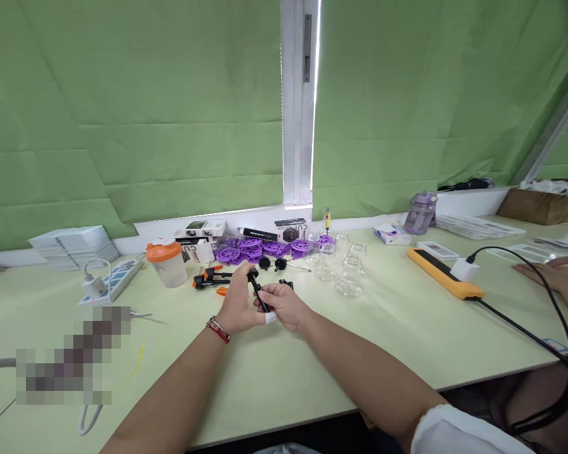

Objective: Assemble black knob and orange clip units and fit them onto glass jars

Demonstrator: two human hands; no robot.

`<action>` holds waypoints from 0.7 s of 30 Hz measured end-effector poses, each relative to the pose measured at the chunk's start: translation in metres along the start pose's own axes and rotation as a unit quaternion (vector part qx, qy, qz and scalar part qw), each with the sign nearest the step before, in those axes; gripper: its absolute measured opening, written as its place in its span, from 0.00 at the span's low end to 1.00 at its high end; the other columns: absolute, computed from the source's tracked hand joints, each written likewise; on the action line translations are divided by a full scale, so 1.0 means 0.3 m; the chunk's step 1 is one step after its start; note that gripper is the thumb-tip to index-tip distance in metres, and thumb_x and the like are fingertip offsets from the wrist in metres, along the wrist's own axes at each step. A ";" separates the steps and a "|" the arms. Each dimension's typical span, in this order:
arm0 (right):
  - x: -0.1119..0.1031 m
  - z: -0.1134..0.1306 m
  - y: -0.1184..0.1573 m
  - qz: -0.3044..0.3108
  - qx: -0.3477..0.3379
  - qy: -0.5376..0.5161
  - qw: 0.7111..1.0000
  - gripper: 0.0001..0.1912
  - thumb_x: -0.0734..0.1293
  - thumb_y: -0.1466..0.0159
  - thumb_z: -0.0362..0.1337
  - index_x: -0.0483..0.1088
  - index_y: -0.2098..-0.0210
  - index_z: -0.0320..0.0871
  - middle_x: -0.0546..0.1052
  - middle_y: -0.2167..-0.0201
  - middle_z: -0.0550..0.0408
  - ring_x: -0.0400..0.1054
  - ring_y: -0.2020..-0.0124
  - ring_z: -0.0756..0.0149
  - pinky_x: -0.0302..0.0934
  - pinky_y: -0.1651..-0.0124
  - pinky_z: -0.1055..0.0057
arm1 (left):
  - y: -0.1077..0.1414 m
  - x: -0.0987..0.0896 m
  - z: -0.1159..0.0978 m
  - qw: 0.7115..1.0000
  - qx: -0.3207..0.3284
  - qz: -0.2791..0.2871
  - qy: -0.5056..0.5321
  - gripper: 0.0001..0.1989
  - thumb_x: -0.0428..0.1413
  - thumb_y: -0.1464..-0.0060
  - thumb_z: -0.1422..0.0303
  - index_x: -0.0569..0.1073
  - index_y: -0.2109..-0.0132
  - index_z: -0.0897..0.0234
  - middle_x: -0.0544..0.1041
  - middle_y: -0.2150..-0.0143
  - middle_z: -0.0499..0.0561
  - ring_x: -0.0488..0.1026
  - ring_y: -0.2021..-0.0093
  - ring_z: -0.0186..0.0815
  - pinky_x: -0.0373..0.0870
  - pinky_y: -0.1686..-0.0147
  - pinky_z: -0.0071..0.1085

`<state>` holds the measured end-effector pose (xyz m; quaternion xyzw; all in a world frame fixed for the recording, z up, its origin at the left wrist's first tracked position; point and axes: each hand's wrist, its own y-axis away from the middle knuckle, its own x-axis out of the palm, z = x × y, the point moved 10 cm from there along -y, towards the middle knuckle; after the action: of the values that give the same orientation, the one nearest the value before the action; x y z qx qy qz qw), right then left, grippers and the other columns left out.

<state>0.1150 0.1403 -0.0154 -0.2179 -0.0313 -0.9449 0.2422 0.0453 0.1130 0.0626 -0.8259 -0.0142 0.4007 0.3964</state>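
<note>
A slim black rod-shaped part (258,291) with a wider end at the top is held between my two hands, tilted above the table. My left hand (240,302), with a bracelet at the wrist and a white wrap on the thumb, is closed around it. The fingers of my right hand (284,305) pinch its lower end. Just beyond my left hand lie black clamp-like parts with orange pieces (212,277). Two round black knobs (272,263) rest behind my hands, and a small black piece (286,284) sits beyond my right hand.
Several purple rings (250,247) and boxes (290,231) line the back. Clear glass jars (350,288) stand to their right. An orange-lidded cup (166,265) and a white power strip (118,280) are left. Right are an orange power strip (442,274) with cables and another person's hand (548,274).
</note>
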 end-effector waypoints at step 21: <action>0.015 0.004 0.007 0.015 0.009 -0.022 1.000 0.20 0.76 0.57 0.45 0.71 0.71 0.37 0.74 0.78 0.57 0.64 0.79 0.74 0.57 0.71 0.73 | 0.001 -0.013 -0.017 1.000 0.020 -0.020 -0.011 0.49 0.64 0.72 0.60 0.50 0.42 0.63 0.55 0.42 0.63 0.55 0.40 0.53 0.55 0.43 0.50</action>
<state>0.1129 0.1366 -0.0124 -0.2367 -0.0424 -0.9359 0.2576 0.0460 0.1084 0.0668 -0.8126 -0.0270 0.4022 0.4209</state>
